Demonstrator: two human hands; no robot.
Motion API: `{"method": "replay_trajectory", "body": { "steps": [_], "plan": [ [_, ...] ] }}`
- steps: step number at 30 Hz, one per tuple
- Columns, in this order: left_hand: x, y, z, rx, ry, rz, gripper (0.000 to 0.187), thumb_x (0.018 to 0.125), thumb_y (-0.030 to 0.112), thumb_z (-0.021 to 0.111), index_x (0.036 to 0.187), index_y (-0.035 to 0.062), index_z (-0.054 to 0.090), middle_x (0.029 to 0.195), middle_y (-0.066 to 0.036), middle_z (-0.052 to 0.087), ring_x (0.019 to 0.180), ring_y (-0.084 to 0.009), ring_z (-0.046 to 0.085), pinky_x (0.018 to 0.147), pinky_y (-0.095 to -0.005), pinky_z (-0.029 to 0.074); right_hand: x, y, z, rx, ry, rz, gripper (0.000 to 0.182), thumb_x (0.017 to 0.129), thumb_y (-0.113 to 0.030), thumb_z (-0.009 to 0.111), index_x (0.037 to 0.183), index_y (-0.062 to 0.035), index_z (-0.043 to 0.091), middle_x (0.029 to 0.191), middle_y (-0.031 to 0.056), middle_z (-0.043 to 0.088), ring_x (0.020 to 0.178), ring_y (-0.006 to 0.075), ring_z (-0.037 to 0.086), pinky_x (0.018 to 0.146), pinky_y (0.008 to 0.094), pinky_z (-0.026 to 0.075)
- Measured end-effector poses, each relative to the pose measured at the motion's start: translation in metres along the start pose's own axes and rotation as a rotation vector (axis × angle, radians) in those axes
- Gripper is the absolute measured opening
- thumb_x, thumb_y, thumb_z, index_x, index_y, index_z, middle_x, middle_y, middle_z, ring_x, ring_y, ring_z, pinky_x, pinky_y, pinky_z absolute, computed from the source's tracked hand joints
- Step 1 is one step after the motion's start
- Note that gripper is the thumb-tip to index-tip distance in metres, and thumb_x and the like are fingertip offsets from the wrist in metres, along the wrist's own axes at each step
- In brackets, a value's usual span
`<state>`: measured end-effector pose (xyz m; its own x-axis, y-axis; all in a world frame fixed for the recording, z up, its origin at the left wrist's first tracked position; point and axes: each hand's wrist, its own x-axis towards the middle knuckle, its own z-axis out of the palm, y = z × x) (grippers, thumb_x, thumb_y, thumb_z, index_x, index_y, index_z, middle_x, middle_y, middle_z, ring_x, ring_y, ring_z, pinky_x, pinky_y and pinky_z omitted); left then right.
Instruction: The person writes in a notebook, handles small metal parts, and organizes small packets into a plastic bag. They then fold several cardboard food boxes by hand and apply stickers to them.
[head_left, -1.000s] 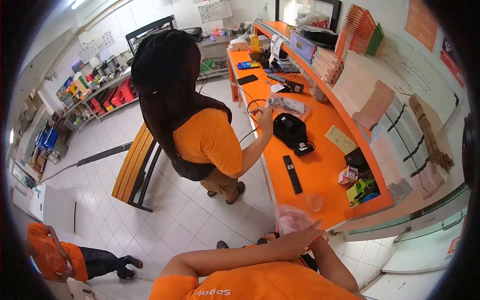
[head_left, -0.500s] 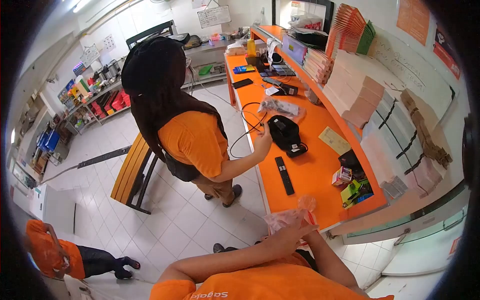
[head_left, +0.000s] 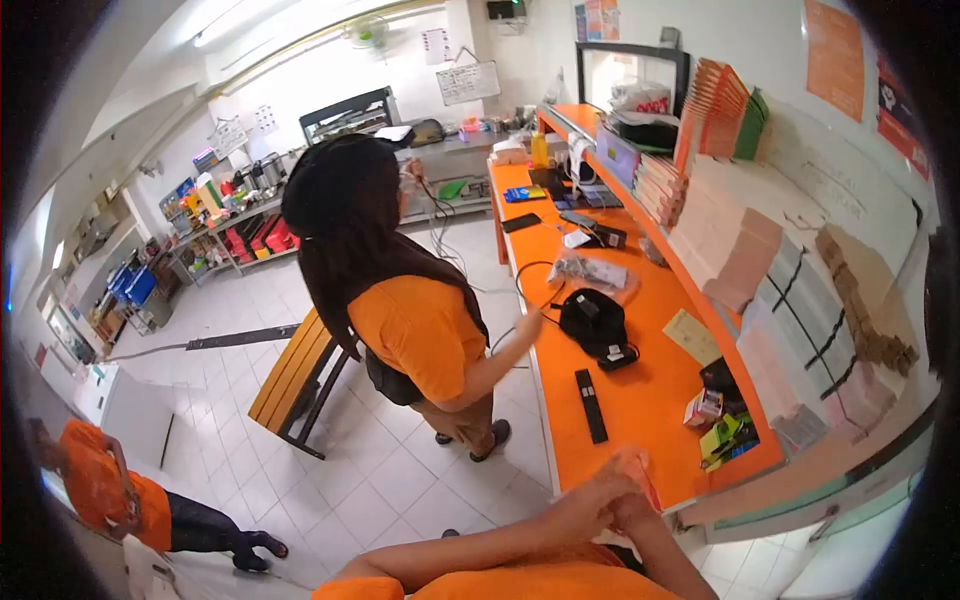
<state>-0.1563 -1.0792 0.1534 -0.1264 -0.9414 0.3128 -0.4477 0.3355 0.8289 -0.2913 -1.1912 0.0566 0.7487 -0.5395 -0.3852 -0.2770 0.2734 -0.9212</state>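
Observation:
My left hand and my right hand are close together at the near end of the orange counter. Their fingers are closed round a crumpled clear plastic bag with some red on it; much of the bag is hidden by the hands. Just beyond the hands, a black remote control lies on the counter. Farther along is a black cap, with a clear bag of small items behind it.
A co-worker in an orange shirt stands left of the counter, holding a dark cable. Small boxes fill the counter's corner recess. Stacked cartons line the shelf. A slatted bench and another person are at left.
My view has shifted, so the counter sits lower and farther right. My hands have drawn closer together, and less of the plastic bag shows. The co-worker's other hand, with cable, now shows raised.

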Motion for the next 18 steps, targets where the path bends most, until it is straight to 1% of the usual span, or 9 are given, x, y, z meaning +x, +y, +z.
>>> {"method": "replay_trajectory", "body": {
  "steps": [1,3,5,7,9,13,15,17,18],
  "plan": [
    [-0.001,0.014,-0.017,-0.062,0.017,-0.115,0.05,0.085,0.001,0.065,0.133,0.0082,0.058,0.147,-0.031,0.044,0.122,-0.0426,0.058,0.092,-0.0418,0.051,-0.015,-0.023,0.004,0.015,0.015,0.013,0.052,0.101,-0.044,0.057,0.134,-0.005,0.059,0.132,0.0109,0.06,0.134,0.0274,0.048,0.109,0.0378,0.043],
    [-0.009,0.02,-0.032,-0.138,0.023,-0.232,0.049,0.085,0.001,0.065,0.133,0.0075,0.058,0.143,-0.031,0.049,0.113,-0.0393,0.064,0.087,-0.0409,0.053,-0.044,-0.1,0.013,-1.274,-0.234,-0.238,0.047,0.096,-0.043,0.064,0.119,-0.0023,0.068,0.116,0.0166,0.064,0.125,0.035,0.052,0.1,0.0427,0.047],
    [-0.013,0.005,-0.042,-0.091,0.045,-0.247,0.051,0.083,-0.006,0.061,0.132,0.0067,0.063,0.118,-0.025,0.068,0.092,-0.0269,0.074,0.08,-0.034,0.058,-0.065,-0.112,0.01,-1.129,-0.174,-0.289,0.046,0.093,-0.041,0.067,0.116,-0.0013,0.068,0.116,0.0191,0.062,0.123,0.0368,0.053,0.101,0.0443,0.047],
    [-0.017,0.012,-0.054,-0.08,0.019,-0.316,0.047,0.083,-0.006,0.058,0.128,0.0062,0.066,0.106,-0.021,0.071,0.085,-0.0222,0.073,0.074,-0.0323,0.057,-0.094,-0.137,0.016,-0.978,-0.126,-0.34,0.044,0.091,-0.038,0.07,0.114,-0.0003,0.069,0.116,0.0215,0.061,0.121,0.0387,0.053,0.101,0.0459,0.046],
    [-0.017,0.017,-0.065,-0.101,0.038,-0.424,0.035,0.085,-0.003,0.056,0.115,0.0038,0.072,0.083,-0.012,0.072,0.066,-0.0151,0.069,0.061,-0.0294,0.055,-0.122,-0.174,0.026,-1.357,0.178,-0.573,0.034,0.09,-0.033,0.07,0.112,-0.007,0.073,0.126,0.0203,0.058,0.12,0.0379,0.054,0.101,0.0471,0.044],
    [-0.033,-0.014,-0.073,0.007,0.047,-0.365,0.032,0.079,0.011,0.074,0.109,0.0003,0.072,0.091,-0.017,0.072,0.078,-0.0215,0.07,0.068,-0.0345,0.056,-0.109,-0.122,-0.015,-1.332,0.312,-0.394,0.027,0.085,-0.025,0.076,0.103,-0.0053,0.074,0.121,0.0179,0.06,0.117,0.0389,0.055,0.099,0.0482,0.044],
    [-0.031,-0.02,-0.08,0.067,0.032,-0.31,0.044,0.077,0.021,0.083,0.114,0.0013,0.07,0.098,-0.016,0.071,0.08,-0.022,0.07,0.07,-0.0352,0.057,-0.097,-0.102,-0.041,-1.102,0.237,-0.595,0.024,0.091,-0.022,0.069,0.103,-0.0012,0.07,0.116,0.0179,0.063,0.116,0.0376,0.057,0.095,0.0483,0.047],
    [-0.021,-0.026,-0.074,0.077,-0.02,-0.325,0.049,0.077,0.025,0.086,0.117,0.0021,0.069,0.103,-0.015,0.071,0.083,-0.0228,0.07,0.073,-0.0351,0.057,-0.092,-0.092,-0.041,-0.943,0.275,-0.548,0.021,0.091,-0.019,0.069,0.101,-0.0002,0.069,0.111,0.0175,0.064,0.109,0.0368,0.059,0.092,0.0476,0.048],
    [-0.014,-0.028,-0.073,0.217,0.136,-0.223,0.049,0.077,0.02,0.087,0.118,0.0017,0.068,0.11,-0.013,0.068,0.082,-0.0221,0.069,0.071,-0.0311,0.055,-0.092,-0.087,-0.036,-0.791,0.299,-0.57,0.018,0.091,-0.016,0.068,0.099,0.0008,0.068,0.105,0.0172,0.066,0.103,0.036,0.062,0.088,0.0469,0.05]
  ]
}}
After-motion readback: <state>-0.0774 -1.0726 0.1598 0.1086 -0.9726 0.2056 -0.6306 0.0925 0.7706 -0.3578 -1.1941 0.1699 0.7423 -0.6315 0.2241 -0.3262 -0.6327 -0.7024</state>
